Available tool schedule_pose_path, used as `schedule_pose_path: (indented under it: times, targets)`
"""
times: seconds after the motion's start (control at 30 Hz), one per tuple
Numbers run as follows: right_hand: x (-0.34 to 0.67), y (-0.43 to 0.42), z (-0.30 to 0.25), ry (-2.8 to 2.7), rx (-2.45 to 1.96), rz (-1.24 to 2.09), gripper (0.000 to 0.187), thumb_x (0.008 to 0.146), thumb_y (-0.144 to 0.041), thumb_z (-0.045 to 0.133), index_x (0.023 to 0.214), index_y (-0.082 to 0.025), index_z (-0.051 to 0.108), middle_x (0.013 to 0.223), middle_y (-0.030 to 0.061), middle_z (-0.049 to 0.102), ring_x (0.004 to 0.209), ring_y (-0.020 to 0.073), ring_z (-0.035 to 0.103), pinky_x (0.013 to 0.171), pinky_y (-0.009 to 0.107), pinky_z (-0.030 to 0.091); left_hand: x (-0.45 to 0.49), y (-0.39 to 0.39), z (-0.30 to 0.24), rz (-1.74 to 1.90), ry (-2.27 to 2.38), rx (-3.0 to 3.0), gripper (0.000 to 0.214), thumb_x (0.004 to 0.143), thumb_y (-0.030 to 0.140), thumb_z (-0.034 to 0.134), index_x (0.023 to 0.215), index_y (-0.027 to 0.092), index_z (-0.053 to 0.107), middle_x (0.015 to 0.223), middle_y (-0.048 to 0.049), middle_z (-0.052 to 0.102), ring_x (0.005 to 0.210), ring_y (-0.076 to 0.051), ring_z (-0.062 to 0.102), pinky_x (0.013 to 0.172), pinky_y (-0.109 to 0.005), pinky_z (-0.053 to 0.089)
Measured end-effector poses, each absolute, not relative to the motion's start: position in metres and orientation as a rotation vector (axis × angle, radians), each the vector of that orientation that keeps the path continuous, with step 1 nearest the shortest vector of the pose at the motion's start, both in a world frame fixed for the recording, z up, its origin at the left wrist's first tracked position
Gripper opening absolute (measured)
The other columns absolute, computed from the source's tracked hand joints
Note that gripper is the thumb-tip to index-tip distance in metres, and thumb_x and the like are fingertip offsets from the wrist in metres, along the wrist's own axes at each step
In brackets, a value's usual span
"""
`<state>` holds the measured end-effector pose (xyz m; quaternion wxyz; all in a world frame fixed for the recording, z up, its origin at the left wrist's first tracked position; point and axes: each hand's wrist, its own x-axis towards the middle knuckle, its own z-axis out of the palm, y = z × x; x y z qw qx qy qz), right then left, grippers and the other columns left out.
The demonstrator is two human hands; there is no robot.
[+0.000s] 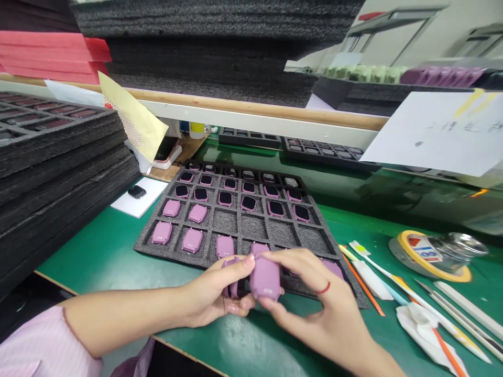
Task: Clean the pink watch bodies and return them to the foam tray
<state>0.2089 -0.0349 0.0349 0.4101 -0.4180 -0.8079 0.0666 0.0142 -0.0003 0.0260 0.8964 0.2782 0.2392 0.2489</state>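
Note:
A black foam tray (251,225) with square pockets lies on the green mat. Its far rows hold purple watch bodies screen up (225,198); the near left pockets hold purple ones face down (162,232). My left hand (214,296) is closed round one purple watch body (231,287). My right hand (314,303) pinches a second purple watch body (265,278), back side up, right beside the first. Both hands hover at the tray's near edge.
Stacked black foam trays (55,167) rise at the left. A white card with a small dark part (137,192) lies beside the tray. To the right are sticks and tweezers (393,283), a tape roll (432,256) and a white cloth (428,324).

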Motion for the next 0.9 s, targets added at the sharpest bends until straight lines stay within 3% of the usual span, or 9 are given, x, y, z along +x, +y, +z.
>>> schedule_pose_path:
  times: [0.13, 0.23, 0.33, 0.47, 0.53, 0.63, 0.73, 0.9]
  targets:
    - [0.257, -0.006, 0.025, -1.821, -1.444, -0.042, 0.035, 0.088, -0.042, 0.068, 0.117, -0.022, 0.066, 0.108, 0.0098, 0.075, 0.093, 0.0264, 0.073, 0.085, 0.042, 0.059, 0.014, 0.001, 0.027, 0.507, 0.556, 0.568, 0.043, 0.071, 0.042, 0.088, 0.085, 0.016, 0.056, 0.088, -0.008, 0.075, 0.046, -0.003, 0.046, 0.043, -0.019, 0.019]
    - [0.297, 0.015, 0.008, -1.765, -1.618, -0.089, 0.043, 0.088, -0.052, 0.064, 0.114, -0.019, 0.071, 0.107, 0.0141, 0.076, 0.098, 0.0337, 0.072, 0.087, 0.053, 0.058, 0.012, 0.002, 0.028, 0.486, 0.594, 0.599, 0.041, 0.075, 0.048, 0.08, 0.086, 0.017, 0.055, 0.087, -0.0081, 0.077, 0.042, -0.005, 0.047, 0.04, -0.022, 0.015]
    - [0.321, 0.023, -0.003, -1.855, -1.618, -0.011, 0.041, 0.086, -0.052, 0.063, 0.109, -0.021, 0.076, 0.111, 0.0125, 0.077, 0.105, 0.0356, 0.073, 0.092, 0.056, 0.058, 0.01, 0.001, 0.03, 0.483, 0.605, 0.666, 0.04, 0.083, 0.055, 0.068, 0.082, 0.017, 0.056, 0.078, -0.0068, 0.075, 0.036, -0.004, 0.04, 0.041, -0.024, 0.014]
    - [0.312, 0.014, 0.005, -1.865, -1.594, 0.011, 0.037, 0.094, -0.045, 0.056, 0.117, -0.021, 0.074, 0.128, 0.0133, 0.072, 0.123, 0.0356, 0.066, 0.104, 0.06, 0.051, 0.01, -0.001, 0.033, 0.493, 0.613, 0.697, 0.036, 0.083, 0.049, 0.071, 0.085, 0.014, 0.064, 0.074, -0.0036, 0.07, 0.038, -0.001, 0.033, 0.045, -0.023, 0.016]
    - [0.291, 0.004, 0.016, -1.828, -1.522, 0.024, 0.031, 0.098, -0.04, 0.055, 0.118, -0.023, 0.072, 0.126, 0.0116, 0.073, 0.122, 0.0304, 0.067, 0.106, 0.055, 0.052, 0.012, -0.003, 0.033, 0.496, 0.585, 0.666, 0.04, 0.082, 0.052, 0.072, 0.088, 0.013, 0.068, 0.077, -0.004, 0.07, 0.041, -0.002, 0.036, 0.046, -0.023, 0.019]
    - [0.249, -0.015, 0.032, -1.848, -1.22, 0.224, 0.02, 0.095, -0.041, 0.066, 0.107, -0.025, 0.069, 0.11, 0.0066, 0.077, 0.112, 0.024, 0.072, 0.098, 0.042, 0.059, 0.014, -0.003, 0.029, 0.495, 0.553, 0.596, 0.046, 0.083, 0.058, 0.069, 0.092, 0.013, 0.07, 0.078, -0.0057, 0.07, 0.043, -0.005, 0.04, 0.049, -0.024, 0.024]
    - [0.213, -0.031, 0.039, -1.976, -0.966, 0.4, 0.033, 0.081, -0.043, 0.082, 0.1, -0.025, 0.063, 0.11, 0.0074, 0.075, 0.113, 0.025, 0.071, 0.095, 0.039, 0.06, 0.015, -0.002, 0.025, 0.496, 0.574, 0.554, 0.05, 0.078, 0.062, 0.072, 0.088, 0.013, 0.069, 0.076, -0.0052, 0.067, 0.046, -0.006, 0.042, 0.05, -0.024, 0.025]
    - [0.192, -0.041, 0.035, -1.992, -0.967, 0.32, 0.013, 0.087, -0.024, 0.076, 0.086, -0.022, 0.063, 0.106, 0.0083, 0.072, 0.097, 0.02, 0.073, 0.082, 0.029, 0.061, 0.017, -0.003, 0.026, 0.488, 0.612, 0.571, 0.055, 0.074, 0.066, 0.074, 0.077, 0.012, 0.066, 0.068, -0.0016, 0.058, 0.046, -0.005, 0.039, 0.049, -0.023, 0.021]
